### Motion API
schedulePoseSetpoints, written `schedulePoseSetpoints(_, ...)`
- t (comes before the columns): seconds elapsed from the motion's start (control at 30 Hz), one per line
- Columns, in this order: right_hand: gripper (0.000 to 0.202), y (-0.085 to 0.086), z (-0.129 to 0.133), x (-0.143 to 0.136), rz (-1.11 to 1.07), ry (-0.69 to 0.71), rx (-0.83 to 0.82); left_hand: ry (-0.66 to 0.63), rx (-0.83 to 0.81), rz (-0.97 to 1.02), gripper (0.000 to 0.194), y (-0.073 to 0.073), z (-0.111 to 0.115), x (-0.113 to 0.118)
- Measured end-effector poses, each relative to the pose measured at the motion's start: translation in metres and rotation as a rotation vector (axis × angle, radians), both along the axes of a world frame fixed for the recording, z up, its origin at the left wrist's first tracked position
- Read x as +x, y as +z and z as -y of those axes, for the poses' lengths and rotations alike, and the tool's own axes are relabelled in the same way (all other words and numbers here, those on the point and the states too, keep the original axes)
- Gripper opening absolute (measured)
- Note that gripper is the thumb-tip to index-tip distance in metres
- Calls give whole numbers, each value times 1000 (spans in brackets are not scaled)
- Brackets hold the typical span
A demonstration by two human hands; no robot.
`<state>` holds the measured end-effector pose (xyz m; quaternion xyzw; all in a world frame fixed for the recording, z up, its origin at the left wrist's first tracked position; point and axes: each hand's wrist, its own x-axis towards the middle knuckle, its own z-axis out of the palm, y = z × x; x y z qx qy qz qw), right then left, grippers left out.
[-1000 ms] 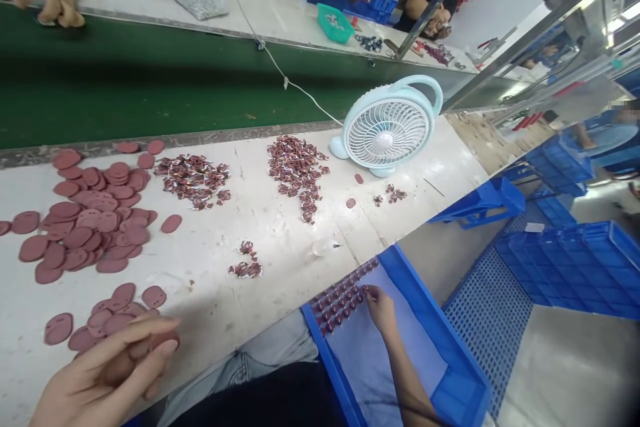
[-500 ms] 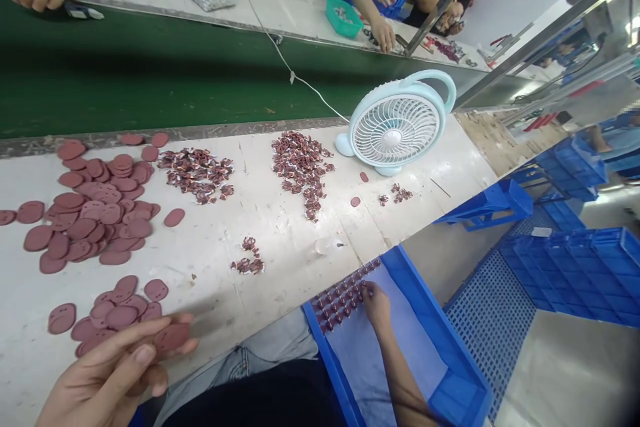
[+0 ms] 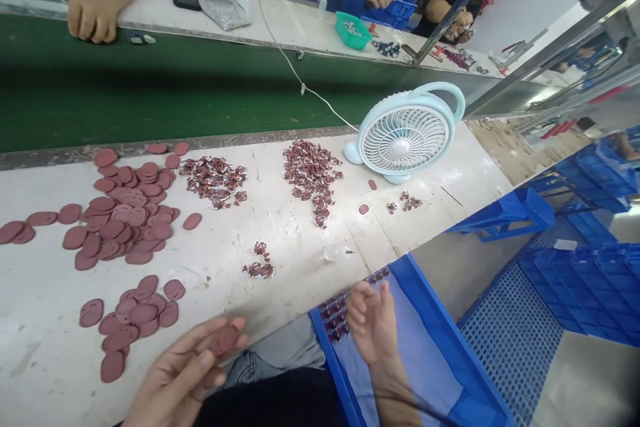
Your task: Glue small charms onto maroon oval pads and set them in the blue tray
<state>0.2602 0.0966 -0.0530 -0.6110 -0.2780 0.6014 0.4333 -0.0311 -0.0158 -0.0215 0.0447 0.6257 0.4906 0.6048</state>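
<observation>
My left hand (image 3: 183, 373) holds a maroon oval disc (image 3: 223, 340) between thumb and fingers at the near table edge. More of these maroon discs lie in a small pile (image 3: 135, 317) just left of it and in a large pile (image 3: 125, 213) farther back. My right hand (image 3: 373, 323) hovers over the blue tray (image 3: 450, 360) on my lap, fingers loosely spread, holding nothing I can see. Rows of small dark red parts (image 3: 335, 317) sit at the tray's far corner, just left of that hand.
Heaps of small red-and-white parts (image 3: 215, 180) (image 3: 313, 177) and a pale blue fan (image 3: 405, 137) stand on the white table. Behind runs a green conveyor belt (image 3: 175, 87). Other people's hands work at the far bench (image 3: 95, 13). Blue crates (image 3: 590, 287) stack at right.
My left hand with the disc has moved right toward my lap. My right hand lifted off the rows of parts in the tray and drew back, fingers spreading.
</observation>
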Motion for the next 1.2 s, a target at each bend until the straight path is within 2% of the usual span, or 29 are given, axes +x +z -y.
schedulePoseSetpoints(0.07,69,17,-5,-28,-178,93,-48,25,-15,153,32,0,-2,16)
schedulePoseSetpoints(0.17,77,28,-24,-52,-381,168,-76,36,-30,275,37,1,-1,29)
schedulePoseSetpoints(0.3,47,33,-50,-64,-559,212,-117,62,-34,367,39,8,2,32)
schedulePoseSetpoints(0.4,37,42,-46,-73,-623,224,-153,97,-32,393,41,12,1,32)
schedulePoseSetpoints(0.53,42,53,-3,-87,-494,228,-41,126,-18,402,41,16,-5,37)
schedulePoseSetpoints(0.63,35,51,31,-96,-278,285,113,140,-25,435,41,21,-9,41)
schedulePoseSetpoints(0.7,28,47,45,-100,-162,289,222,142,-17,451,41,24,-10,43)
schedulePoseSetpoints(0.87,22,40,49,-103,-68,361,458,132,18,456,42,29,-11,45)
schedulePoseSetpoints(1.2,30,41,47,-101,88,453,617,98,38,421,39,27,-9,44)
